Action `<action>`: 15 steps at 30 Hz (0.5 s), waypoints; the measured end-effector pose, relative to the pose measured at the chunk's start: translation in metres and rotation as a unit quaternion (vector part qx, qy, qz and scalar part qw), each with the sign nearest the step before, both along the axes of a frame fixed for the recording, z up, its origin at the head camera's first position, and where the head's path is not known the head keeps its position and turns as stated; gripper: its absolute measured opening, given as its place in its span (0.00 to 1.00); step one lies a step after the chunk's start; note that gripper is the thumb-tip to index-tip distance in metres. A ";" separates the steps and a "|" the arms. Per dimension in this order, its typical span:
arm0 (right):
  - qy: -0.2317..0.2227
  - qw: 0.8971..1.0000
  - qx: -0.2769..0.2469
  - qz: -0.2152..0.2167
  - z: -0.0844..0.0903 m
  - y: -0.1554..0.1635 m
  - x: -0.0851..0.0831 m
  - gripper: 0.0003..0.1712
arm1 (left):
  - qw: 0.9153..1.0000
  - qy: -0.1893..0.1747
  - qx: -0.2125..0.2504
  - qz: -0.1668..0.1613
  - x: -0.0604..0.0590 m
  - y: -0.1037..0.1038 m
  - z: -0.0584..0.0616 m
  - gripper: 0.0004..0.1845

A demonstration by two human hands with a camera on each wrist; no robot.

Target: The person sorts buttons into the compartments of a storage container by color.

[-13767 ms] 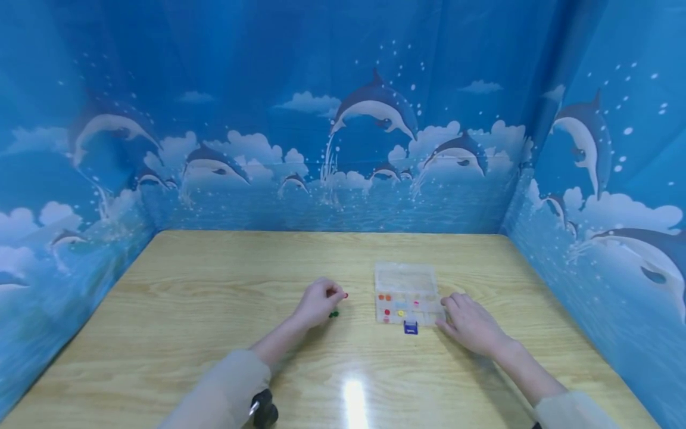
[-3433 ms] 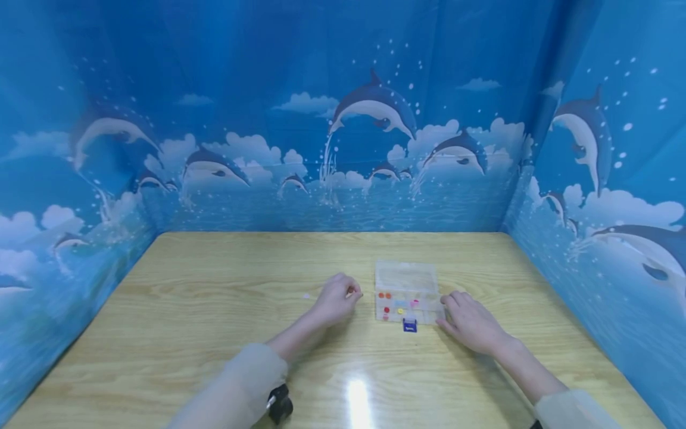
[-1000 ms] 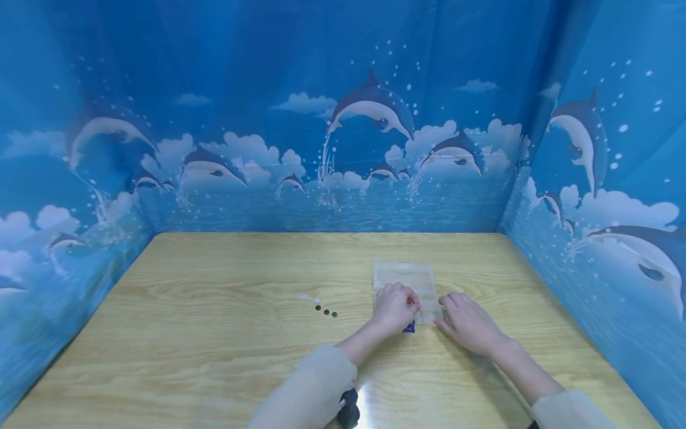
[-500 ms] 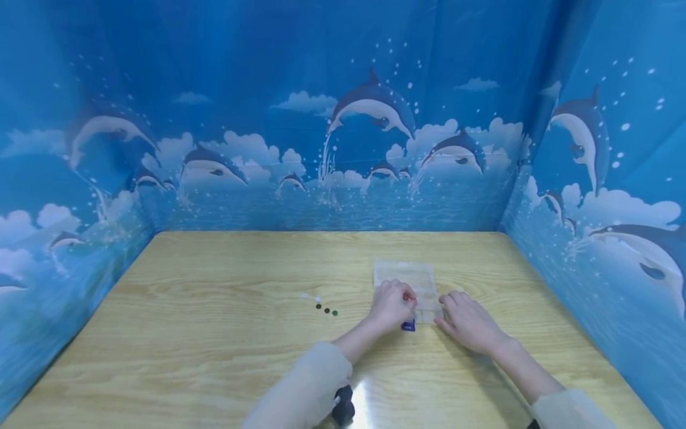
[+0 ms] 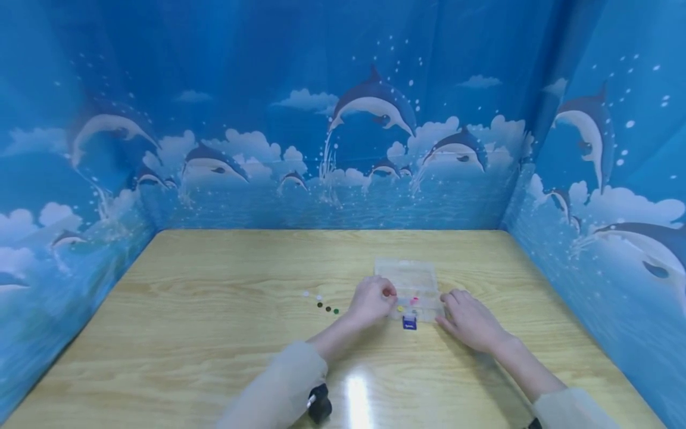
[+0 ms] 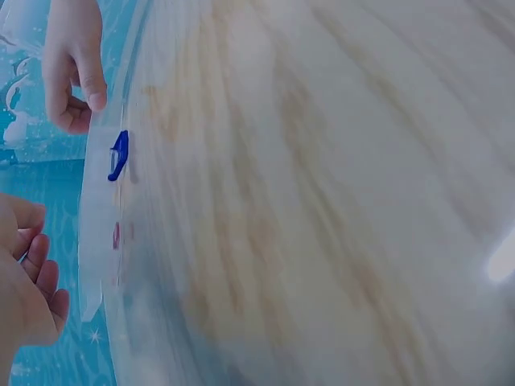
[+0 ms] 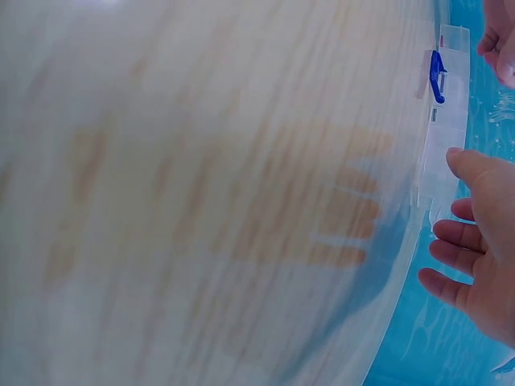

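A clear plastic compartment box [image 5: 429,314] lies with its lid [image 5: 408,274] folded back and its blue latch [image 5: 409,322] facing me. My left hand [image 5: 371,302] hovers over its left side and hides the compartments there. Its fingers [image 6: 55,277] are loosely curled, and nothing shows between them in the left wrist view. Inside the box I see a yellow ring-like piece [image 5: 400,309] and a pink piece [image 5: 415,300]. My right hand [image 5: 468,322] rests at the right edge of the box with relaxed fingers, the thumb [image 7: 457,157] against it.
Left of the box lie small button-like discs: two white discs [image 5: 319,297], a black disc [image 5: 320,304], a brown disc [image 5: 328,308] and a green disc [image 5: 336,311]. The wooden table [image 5: 214,333] is bounded by a blue dolphin-print curtain [image 5: 257,119].
My left hand reached from the loose discs to the middle of the box, then drew back left, uncovering the latch and the yellow and pink pieces. My right hand stays put.
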State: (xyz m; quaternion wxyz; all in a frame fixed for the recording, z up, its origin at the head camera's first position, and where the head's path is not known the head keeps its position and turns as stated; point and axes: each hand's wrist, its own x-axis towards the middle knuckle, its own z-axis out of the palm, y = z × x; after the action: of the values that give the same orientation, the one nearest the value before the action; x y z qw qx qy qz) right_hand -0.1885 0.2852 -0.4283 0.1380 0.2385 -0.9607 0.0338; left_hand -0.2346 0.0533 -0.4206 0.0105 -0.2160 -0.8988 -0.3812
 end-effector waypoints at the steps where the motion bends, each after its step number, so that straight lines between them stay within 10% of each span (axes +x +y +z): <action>1: 0.000 1.000 0.000 0.000 0.000 0.000 0.000 0.23 | 1.000 -0.001 0.003 0.000 0.000 -0.003 0.000 0.03; 15: -0.009 1.000 0.005 -0.003 0.002 -0.001 -0.001 0.24 | 1.000 0.018 0.005 0.013 -0.002 -0.047 0.002 0.03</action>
State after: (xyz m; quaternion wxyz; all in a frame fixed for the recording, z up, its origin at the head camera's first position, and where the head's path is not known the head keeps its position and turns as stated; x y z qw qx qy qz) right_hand -0.1894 0.2844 -0.4267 0.1283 0.2355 -0.9629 0.0309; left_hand -0.2362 0.0060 -0.4191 0.0324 -0.2115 -0.8994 -0.3813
